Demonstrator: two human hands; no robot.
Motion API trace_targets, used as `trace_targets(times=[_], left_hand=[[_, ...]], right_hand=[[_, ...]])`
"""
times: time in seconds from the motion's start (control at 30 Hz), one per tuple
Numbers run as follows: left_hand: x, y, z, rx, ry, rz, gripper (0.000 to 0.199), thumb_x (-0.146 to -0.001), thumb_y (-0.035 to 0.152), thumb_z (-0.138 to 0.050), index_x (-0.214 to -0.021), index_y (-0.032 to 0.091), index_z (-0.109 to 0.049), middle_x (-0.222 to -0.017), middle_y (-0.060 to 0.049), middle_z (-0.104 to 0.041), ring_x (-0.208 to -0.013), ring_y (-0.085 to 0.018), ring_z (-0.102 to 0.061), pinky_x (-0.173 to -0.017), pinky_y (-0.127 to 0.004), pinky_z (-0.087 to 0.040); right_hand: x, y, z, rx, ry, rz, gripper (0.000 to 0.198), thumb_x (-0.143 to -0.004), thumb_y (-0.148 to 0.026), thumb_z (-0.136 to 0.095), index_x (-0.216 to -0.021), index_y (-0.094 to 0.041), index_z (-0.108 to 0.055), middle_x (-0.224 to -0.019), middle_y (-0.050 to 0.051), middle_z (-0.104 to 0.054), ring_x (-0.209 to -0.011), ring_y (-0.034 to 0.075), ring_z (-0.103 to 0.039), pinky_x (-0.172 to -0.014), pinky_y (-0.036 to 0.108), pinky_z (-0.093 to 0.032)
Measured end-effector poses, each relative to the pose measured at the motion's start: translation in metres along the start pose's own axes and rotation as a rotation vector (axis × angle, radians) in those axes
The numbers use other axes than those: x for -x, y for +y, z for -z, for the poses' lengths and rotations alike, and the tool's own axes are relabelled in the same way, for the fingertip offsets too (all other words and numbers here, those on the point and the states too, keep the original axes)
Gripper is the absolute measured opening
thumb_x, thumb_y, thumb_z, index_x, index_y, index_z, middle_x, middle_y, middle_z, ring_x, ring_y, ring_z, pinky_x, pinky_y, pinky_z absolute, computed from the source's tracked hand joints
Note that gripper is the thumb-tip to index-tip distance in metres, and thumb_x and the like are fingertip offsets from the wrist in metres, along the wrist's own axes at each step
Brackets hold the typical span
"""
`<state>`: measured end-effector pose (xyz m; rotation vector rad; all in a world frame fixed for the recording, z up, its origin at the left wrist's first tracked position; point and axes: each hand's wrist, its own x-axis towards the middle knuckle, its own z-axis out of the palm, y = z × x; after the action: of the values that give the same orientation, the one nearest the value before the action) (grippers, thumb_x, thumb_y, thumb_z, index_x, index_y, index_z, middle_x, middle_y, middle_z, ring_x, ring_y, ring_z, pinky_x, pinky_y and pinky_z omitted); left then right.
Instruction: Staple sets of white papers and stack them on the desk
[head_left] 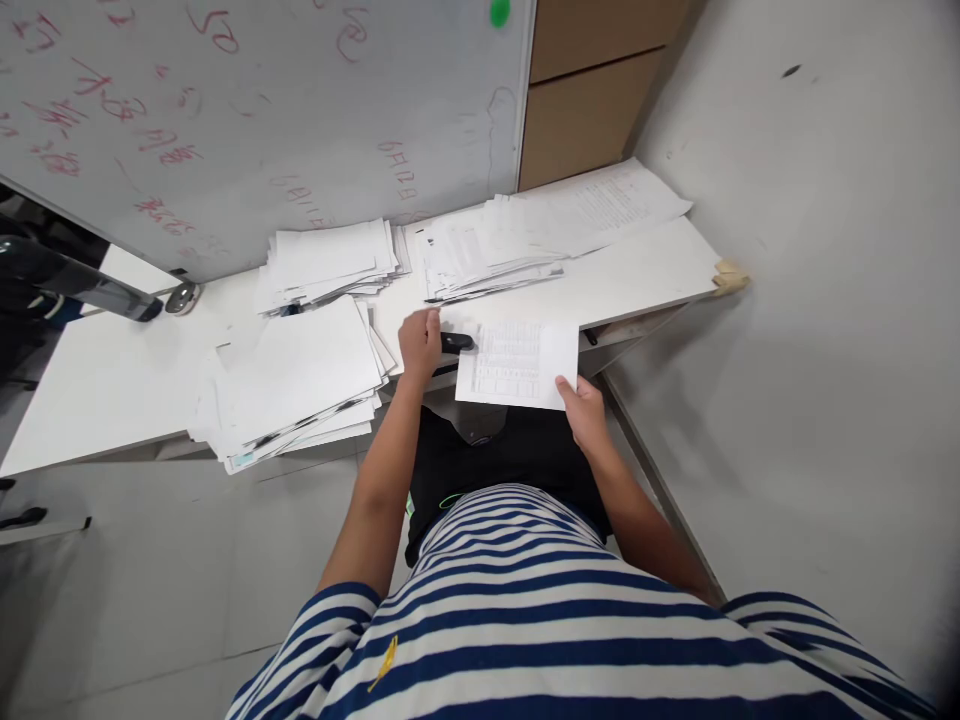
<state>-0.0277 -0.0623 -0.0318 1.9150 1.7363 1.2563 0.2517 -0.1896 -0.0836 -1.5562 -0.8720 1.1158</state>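
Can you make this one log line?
left hand: holds black stapler at left edge of printed sheet; right hand: grips sheet's lower right corner; white desk: paper stacks

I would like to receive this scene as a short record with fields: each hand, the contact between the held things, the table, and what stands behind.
Left hand: grips a black stapler-like tool
Right hand: holds a printed paper at its near right corner
Contact: tool's tip at the paper's left edge; whether clamped, cannot tell
Table: white, bearing paper piles
Behind: whiteboard with red handwriting
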Motion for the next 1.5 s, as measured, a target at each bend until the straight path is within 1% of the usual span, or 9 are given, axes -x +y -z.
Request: trace_targets(times=[0.07, 0.13, 0.27, 0.47, 0.57, 0.77, 0.97, 1.23, 1.5], left_hand=[[0.009, -0.011, -0.004, -0.136, -0.029, 0.003, 0.058, -0.101, 0.059, -0.022, -0.079, 0.021, -0.061, -0.081, -0.01, -0.061, -0.09, -0.027, -0.061, -0.084, -0.043, -0.043], [0.013, -0.017, -0.008, -0.234, -0.022, 0.009, 0.055, -0.103, 0.053, -0.021, -0.069, 0.023, -0.052, -0.071, -0.008, -0.054, -0.08, -0.025, -0.057, -0.077, -0.041, -0.039], [0.013, -0.016, -0.011, -0.362, -0.018, -0.006, 0.047, -0.105, 0.042, -0.024, -0.066, 0.023, -0.043, -0.07, -0.006, -0.051, -0.075, -0.022, -0.052, -0.071, -0.037, -0.033], [0.013, -0.011, -0.007, -0.469, -0.035, -0.008, 0.041, -0.104, 0.034, -0.027, -0.07, 0.023, -0.046, -0.075, -0.008, -0.056, -0.08, -0.022, -0.053, -0.072, -0.036, -0.031], [0.012, -0.011, -0.007, -0.475, -0.033, -0.006, 0.041, -0.105, 0.033, -0.026, -0.071, 0.023, -0.047, -0.076, -0.007, -0.057, -0.08, -0.022, -0.053, -0.072, -0.036, -0.031], [0.011, -0.013, -0.009, -0.479, -0.036, -0.029, 0.043, -0.105, 0.035, -0.022, -0.07, 0.024, -0.045, -0.072, -0.006, -0.054, -0.076, -0.022, -0.052, -0.07, -0.036, -0.029], [0.012, -0.014, -0.009, -0.478, -0.034, -0.02, 0.043, -0.105, 0.034, -0.024, -0.072, 0.022, -0.049, -0.075, -0.007, -0.056, -0.079, -0.022, -0.053, -0.071, -0.036, -0.03], [0.012, -0.014, -0.01, -0.48, -0.025, -0.031, 0.044, -0.105, 0.035, -0.023, -0.07, 0.023, -0.046, -0.073, -0.007, -0.054, -0.077, -0.022, -0.053, -0.071, -0.036, -0.03], [0.014, -0.01, -0.011, -0.484, -0.032, 0.001, 0.043, -0.104, 0.036, -0.026, -0.072, 0.022, -0.051, -0.077, -0.01, -0.059, -0.081, -0.024, -0.055, -0.072, -0.038, -0.033]], right_hand=[[0.0, -0.008, 0.004, 0.073, 0.011, 0.03, 0.053, -0.08, -0.063, -0.063, -0.107, -0.017, -0.073, -0.104, 0.01, -0.077, -0.095, 0.029, -0.07, -0.085, 0.042, -0.055], [0.001, -0.019, 0.011, 0.167, 0.028, 0.07, 0.053, -0.083, -0.062, -0.06, -0.105, -0.016, -0.073, -0.1, 0.01, -0.076, -0.091, 0.028, -0.069, -0.082, 0.041, -0.054], [0.004, -0.046, 0.027, 0.235, 0.113, 0.179, 0.049, -0.085, -0.06, -0.058, -0.103, -0.016, -0.073, -0.099, 0.01, -0.076, -0.091, 0.027, -0.068, -0.083, 0.042, -0.053], [0.006, -0.071, 0.041, 0.018, 0.274, 0.241, 0.046, -0.084, -0.058, -0.063, -0.107, -0.019, -0.072, -0.106, 0.009, -0.075, -0.097, 0.026, -0.069, -0.089, 0.044, -0.054], [0.006, -0.073, 0.04, 0.02, 0.252, 0.241, 0.045, -0.083, -0.058, -0.064, -0.106, -0.02, -0.072, -0.105, 0.008, -0.075, -0.097, 0.026, -0.069, -0.091, 0.044, -0.054], [0.013, -0.07, 0.035, -0.077, 0.203, 0.22, 0.049, -0.084, -0.058, -0.065, -0.115, -0.021, -0.07, -0.116, 0.009, -0.074, -0.106, 0.026, -0.068, -0.094, 0.045, -0.054], [0.015, -0.067, 0.034, -0.024, 0.199, 0.215, 0.047, -0.084, -0.058, -0.064, -0.109, -0.019, -0.072, -0.108, 0.009, -0.076, -0.1, 0.026, -0.069, -0.092, 0.045, -0.054], [0.016, -0.065, 0.031, -0.025, 0.191, 0.208, 0.045, -0.084, -0.057, -0.065, -0.108, -0.02, -0.073, -0.11, 0.009, -0.076, -0.1, 0.026, -0.069, -0.09, 0.042, -0.055], [0.008, -0.058, 0.01, -0.037, 0.085, 0.152, 0.048, -0.082, -0.056, -0.068, -0.11, -0.018, -0.072, -0.112, 0.009, -0.076, -0.101, 0.027, -0.071, -0.089, 0.042, -0.056]])
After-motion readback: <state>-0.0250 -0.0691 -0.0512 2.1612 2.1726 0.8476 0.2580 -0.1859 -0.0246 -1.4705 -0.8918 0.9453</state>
